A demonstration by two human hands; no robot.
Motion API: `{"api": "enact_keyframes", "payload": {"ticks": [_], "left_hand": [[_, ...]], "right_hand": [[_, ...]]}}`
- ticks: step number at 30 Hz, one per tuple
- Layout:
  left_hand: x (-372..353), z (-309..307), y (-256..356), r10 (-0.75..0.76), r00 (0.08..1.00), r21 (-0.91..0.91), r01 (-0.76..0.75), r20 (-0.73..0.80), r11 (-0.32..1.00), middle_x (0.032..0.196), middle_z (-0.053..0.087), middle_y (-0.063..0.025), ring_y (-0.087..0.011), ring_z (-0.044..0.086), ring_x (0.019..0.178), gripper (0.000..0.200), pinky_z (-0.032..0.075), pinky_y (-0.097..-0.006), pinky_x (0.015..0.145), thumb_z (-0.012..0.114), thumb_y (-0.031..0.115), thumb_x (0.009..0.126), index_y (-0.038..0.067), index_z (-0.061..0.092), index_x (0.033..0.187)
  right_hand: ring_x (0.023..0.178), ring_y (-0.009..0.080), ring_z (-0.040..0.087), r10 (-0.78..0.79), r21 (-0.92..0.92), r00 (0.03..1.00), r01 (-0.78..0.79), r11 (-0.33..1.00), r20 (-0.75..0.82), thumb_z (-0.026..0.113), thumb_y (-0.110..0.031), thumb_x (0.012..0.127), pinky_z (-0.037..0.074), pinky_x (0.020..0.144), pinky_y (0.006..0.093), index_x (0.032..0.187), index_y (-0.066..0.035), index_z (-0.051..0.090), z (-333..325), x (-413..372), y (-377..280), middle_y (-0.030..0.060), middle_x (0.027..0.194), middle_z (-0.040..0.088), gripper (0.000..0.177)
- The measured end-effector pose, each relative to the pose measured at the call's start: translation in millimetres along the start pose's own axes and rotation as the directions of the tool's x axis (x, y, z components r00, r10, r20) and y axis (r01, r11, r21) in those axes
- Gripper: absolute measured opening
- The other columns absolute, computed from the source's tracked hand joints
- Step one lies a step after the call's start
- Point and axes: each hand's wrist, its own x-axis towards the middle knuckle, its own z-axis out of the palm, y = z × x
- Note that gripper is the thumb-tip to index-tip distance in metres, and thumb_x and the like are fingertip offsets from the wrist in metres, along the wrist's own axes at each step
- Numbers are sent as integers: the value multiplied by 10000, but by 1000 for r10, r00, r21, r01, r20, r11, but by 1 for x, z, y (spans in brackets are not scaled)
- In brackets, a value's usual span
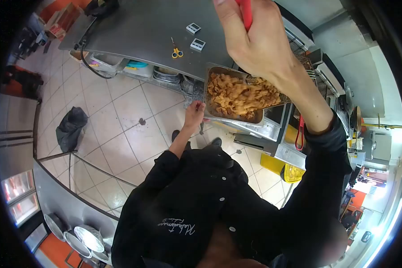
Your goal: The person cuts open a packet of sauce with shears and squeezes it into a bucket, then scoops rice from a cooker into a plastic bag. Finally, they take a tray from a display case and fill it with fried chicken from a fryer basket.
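My left hand point(194, 114) grips the near edge of a steel tray point(208, 87) heaped with golden fried pieces point(239, 96). My right hand point(257, 38) is raised above the tray, closed around a red handle point(246, 13) that runs out of the top of the view. A wire fryer basket point(299, 53) lies partly under my right wrist, behind the tray. Both my sleeves are black.
A steel counter point(143, 31) carries yellow scissors point(177, 52) and two small timers point(193, 28). Bins sit on the shelf under it. A black bag point(70, 127) lies on the tiled floor. Fryer equipment with a red loop handle point(300, 134) stands at right; metal bowls point(82, 239) lower left.
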Motion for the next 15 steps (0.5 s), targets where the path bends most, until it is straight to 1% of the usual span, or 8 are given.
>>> {"api": "enact_keyframes", "payload": {"ticks": [2,3,5,9,11,12,13,15], "left_hand": [[-2,2,0,-1,1000,-19,0,-24,1000,888,503,-35,-154,612,780,264,664,-375,612,562,244,1007,-14,577,1064],[-3,2,1,0,999,-36,-2,-50,999,876,536,-45,-149,616,754,222,659,-372,573,556,191,1001,-25,587,1039],[-3,1,-1,2,999,-31,-3,-42,1000,883,529,-43,-151,615,758,222,660,-371,574,555,194,1003,-22,587,1041],[0,0,-11,33,998,-45,-35,-46,998,903,512,-45,-157,615,761,223,663,-382,581,550,199,1006,-19,583,1034],[-1,-2,-14,37,998,-21,-38,-45,999,883,527,-48,-158,625,767,221,657,-375,567,551,203,1006,-14,586,1032],[0,-3,-15,42,998,-1,-42,-49,999,864,541,-51,-158,636,772,220,650,-369,553,552,207,1005,-8,588,1030],[0,-3,-12,43,997,-13,-44,-59,999,864,541,-51,-158,636,772,220,650,-369,553,552,207,1005,-8,588,1030],[-5,-4,-9,40,993,87,-31,-114,996,824,605,-84,-195,680,728,219,616,-356,519,555,212,1000,-2,592,1029]], "right_hand": [[454,232,512,171,-2,985,-171,985,2,477,-95,987,411,460,379,886,38,537,-7,0,-10,127,562,497,177],[454,232,512,171,-4,985,-171,985,1,477,-95,987,411,460,379,886,38,537,-9,-1,-10,127,562,497,177],[426,213,477,246,-76,969,-243,967,22,472,-131,1007,385,430,369,845,21,522,-14,-4,-9,110,535,465,228],[406,180,448,289,-61,957,-288,956,-2,452,-159,1022,354,406,348,798,-3,502,-21,-1,-16,72,512,448,277],[393,150,428,320,-29,946,-318,947,58,437,-181,1033,329,387,329,788,-36,506,-30,2,-22,29,502,443,293],[408,127,430,273,-93,962,-273,958,-12,423,-210,1044,334,385,313,786,-79,509,-30,2,-14,-3,515,447,302],[408,127,430,265,-90,964,-264,960,1,423,-210,1044,334,385,313,786,-79,509,-36,5,-7,-3,515,447,302],[442,119,440,265,-97,961,-272,957,-75,436,-240,1046,350,377,293,808,-95,528,-47,8,4,-3,551,466,293]]}}
